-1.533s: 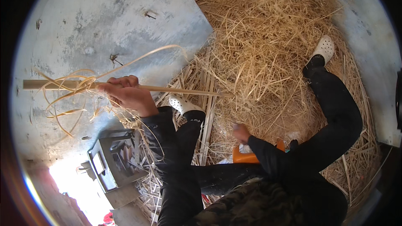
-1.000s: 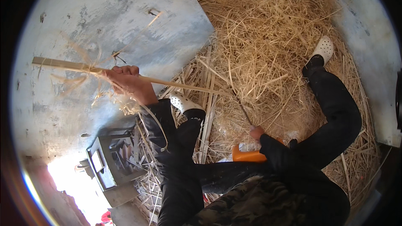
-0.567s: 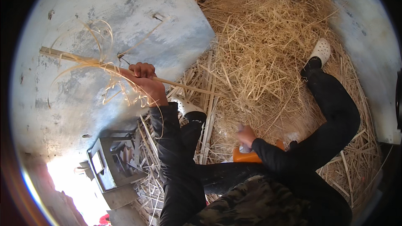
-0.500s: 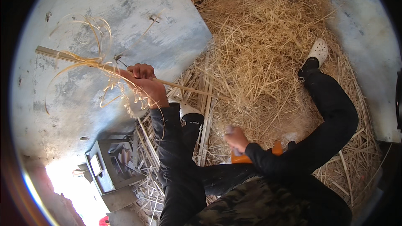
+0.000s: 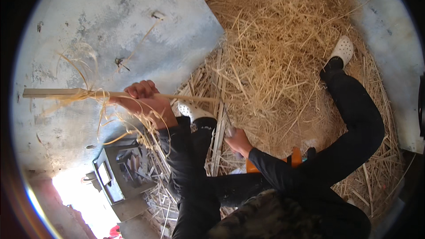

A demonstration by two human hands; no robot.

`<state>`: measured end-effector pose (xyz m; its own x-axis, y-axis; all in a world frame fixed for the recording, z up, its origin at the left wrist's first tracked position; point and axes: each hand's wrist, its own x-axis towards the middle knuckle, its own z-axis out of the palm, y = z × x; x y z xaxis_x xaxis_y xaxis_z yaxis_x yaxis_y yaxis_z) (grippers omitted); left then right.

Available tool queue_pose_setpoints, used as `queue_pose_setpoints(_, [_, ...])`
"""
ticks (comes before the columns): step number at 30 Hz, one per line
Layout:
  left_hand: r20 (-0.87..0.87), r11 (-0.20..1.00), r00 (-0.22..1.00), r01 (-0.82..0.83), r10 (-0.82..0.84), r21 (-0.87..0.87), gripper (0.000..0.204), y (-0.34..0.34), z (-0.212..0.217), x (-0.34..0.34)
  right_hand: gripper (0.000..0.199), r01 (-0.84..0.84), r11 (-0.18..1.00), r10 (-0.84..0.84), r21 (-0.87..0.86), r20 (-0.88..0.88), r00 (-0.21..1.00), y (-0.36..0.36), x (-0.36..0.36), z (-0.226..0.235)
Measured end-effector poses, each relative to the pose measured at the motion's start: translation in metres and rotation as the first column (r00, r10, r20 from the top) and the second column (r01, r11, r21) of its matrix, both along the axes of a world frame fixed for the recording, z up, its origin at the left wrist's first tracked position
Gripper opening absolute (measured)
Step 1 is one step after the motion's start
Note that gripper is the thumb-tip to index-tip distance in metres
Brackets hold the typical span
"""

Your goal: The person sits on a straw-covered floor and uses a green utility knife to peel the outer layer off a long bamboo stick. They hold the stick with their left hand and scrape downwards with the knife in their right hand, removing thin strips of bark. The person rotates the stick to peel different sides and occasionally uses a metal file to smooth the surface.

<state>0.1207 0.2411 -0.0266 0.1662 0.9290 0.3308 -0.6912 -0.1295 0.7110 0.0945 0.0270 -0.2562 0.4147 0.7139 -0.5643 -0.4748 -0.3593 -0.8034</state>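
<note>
My left hand (image 5: 144, 99) is closed round a long pale bamboo strip (image 5: 51, 93), which lies nearly level across the view. Thin curled shavings (image 5: 104, 106) hang off the strip and around my wrist. The strip's narrow right end stretches past my fist, over the straw. Lower and to the right, my right hand (image 5: 239, 143) grips a knife (image 5: 231, 130) by its handle. Its thin dark blade points up and away, close to the strip's right end. Whether the blade touches the strip I cannot tell.
Loose straw-coloured shavings (image 5: 283, 57) cover the floor, with long strips (image 5: 217, 146) near my left shoe (image 5: 195, 112). My other shoe (image 5: 343, 50) is by the right wall. An orange object (image 5: 294, 157) sits near my lap. A dark open-framed box (image 5: 121, 170) stands lower left.
The bamboo strip has swung closer to level, its left end lower and farther left. My right hand has moved up and left, and the knife blade now shows near the strip.
</note>
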Motion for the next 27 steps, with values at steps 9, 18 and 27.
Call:
queue_pose_setpoints(9, [-0.100, 0.980, 0.975, -0.198, 0.197, -0.001, 0.064, -0.017, 0.014, 0.014, 0.020, -0.093, 0.982, 0.026, 0.167, 0.367, 0.930, 0.006, 0.003, 0.004])
queue_pose_setpoints(18, [0.023, 0.997, 0.997, -0.073, 0.074, -0.009, 0.063, -0.015, 0.007, 0.020, 0.017, -0.036, 0.989, 0.025, 0.142, 0.083, 0.996, 0.000, 0.019, 0.045])
queue_pose_setpoints(27, [0.107, 0.995, 0.991, -0.080, 0.087, -0.063, 0.063, 0.036, -0.007, -0.007, 0.010, -0.113, 0.988, 0.139, -0.108, 0.277, 0.951, -0.039, 0.013, -0.117])
